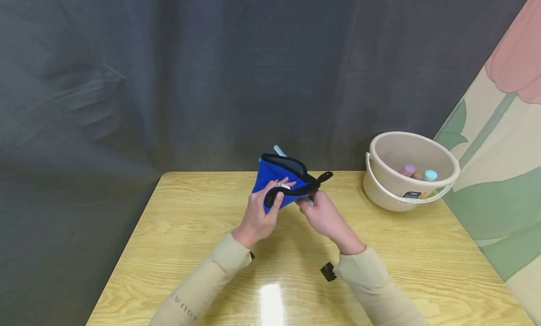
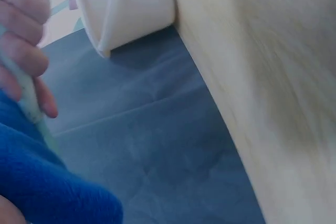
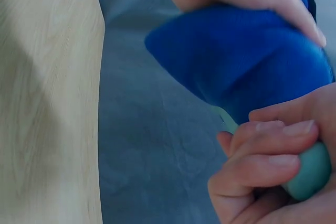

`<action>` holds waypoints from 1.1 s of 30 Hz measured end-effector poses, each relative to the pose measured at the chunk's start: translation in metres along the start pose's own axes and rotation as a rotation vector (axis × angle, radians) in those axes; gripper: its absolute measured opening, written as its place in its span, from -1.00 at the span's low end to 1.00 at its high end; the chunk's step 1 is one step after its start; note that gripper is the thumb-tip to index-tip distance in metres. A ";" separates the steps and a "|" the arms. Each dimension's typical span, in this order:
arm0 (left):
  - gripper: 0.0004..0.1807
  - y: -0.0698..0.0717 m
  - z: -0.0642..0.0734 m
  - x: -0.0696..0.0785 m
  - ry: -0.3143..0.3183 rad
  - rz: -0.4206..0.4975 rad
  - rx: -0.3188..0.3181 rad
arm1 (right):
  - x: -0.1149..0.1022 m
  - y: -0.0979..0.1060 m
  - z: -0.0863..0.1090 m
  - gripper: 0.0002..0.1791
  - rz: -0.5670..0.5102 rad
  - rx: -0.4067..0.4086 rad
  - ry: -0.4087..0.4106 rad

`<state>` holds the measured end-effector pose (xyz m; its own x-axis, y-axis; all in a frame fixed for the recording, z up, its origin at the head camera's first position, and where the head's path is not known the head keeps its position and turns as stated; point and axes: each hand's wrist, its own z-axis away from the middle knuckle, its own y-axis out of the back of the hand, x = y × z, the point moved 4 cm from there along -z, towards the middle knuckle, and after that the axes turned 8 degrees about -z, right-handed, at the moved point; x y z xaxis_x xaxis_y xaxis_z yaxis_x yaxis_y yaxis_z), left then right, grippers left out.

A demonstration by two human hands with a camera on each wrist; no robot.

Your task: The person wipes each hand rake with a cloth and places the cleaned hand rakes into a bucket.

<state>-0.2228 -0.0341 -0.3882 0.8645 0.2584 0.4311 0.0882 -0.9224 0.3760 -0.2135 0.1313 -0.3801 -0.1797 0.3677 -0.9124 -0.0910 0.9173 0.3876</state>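
Observation:
A blue, soft cloth cover (image 1: 270,173) with black edging and a black loop (image 1: 325,176) is held up above the table, its mouth spread. My left hand (image 1: 261,213) grips its near edge, thumb outside and fingers reaching over the inner side, beside a small white label. My right hand (image 1: 323,215) curls round a pale blue-green stick-like handle (image 3: 311,171) with a rounded end. Behind the cloth the handle's middle is hidden; its far tip (image 1: 279,151) pokes out above. In the right wrist view, the cloth hangs just above the right fingers (image 3: 257,166).
A beige bucket (image 1: 382,194) with a white carry handle stands at the back right, holding several items with purple, brown and light blue tops. Behind the wooden table (image 1: 181,222) hangs a dark curtain (image 1: 262,81). A flower-patterned panel (image 1: 498,175) borders the right side.

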 end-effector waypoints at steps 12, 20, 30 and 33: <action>-0.56 0.014 0.033 -0.036 0.586 -0.004 0.088 | 0.003 0.034 -0.006 -0.70 -0.058 0.053 -0.037; -0.14 0.012 0.042 -0.055 1.068 0.096 0.029 | -0.005 0.037 -0.003 -0.67 -0.064 0.052 -0.045; -0.05 0.003 0.035 -0.055 1.185 0.617 0.142 | -0.008 0.015 0.002 -0.66 -0.107 -0.063 -0.039; -0.06 0.002 0.027 -0.052 1.134 0.785 0.158 | -0.003 0.005 0.002 -0.62 -0.123 -0.102 -0.062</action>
<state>-0.2540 -0.0572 -0.4324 -0.1497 -0.3180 0.9362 -0.1079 -0.9360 -0.3352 -0.2113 0.1347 -0.3758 -0.1010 0.2654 -0.9588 -0.2079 0.9368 0.2812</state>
